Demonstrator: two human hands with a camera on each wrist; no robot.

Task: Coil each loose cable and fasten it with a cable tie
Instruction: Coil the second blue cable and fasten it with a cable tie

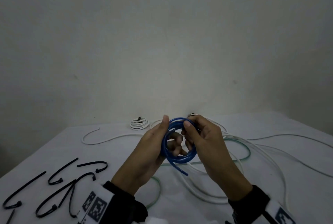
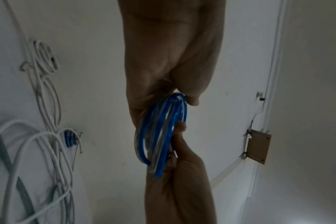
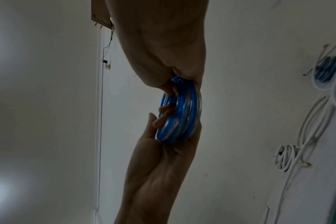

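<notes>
A blue cable [image 1: 177,155] wound into a small coil is held upright above the table between both hands. My left hand [image 1: 163,139] grips its left side, thumb on the top and fingers showing through the ring. My right hand [image 1: 191,128] pinches the upper right of the coil; a short free end [image 1: 181,169] hangs below. The left wrist view shows my left hand [image 2: 175,91] clamping the coil [image 2: 161,130] from above. In the right wrist view my right hand [image 3: 175,78] pinches the coil [image 3: 182,115]. Several black cable ties [image 1: 59,182] lie at the front left.
A tied white coil [image 1: 139,123] lies at the back by the wall, and a second blue coil [image 2: 70,138] lies near it. Loose white cables [image 1: 270,150] and a greenish cable [image 1: 246,151] sprawl over the right half of the white table [image 1: 117,153].
</notes>
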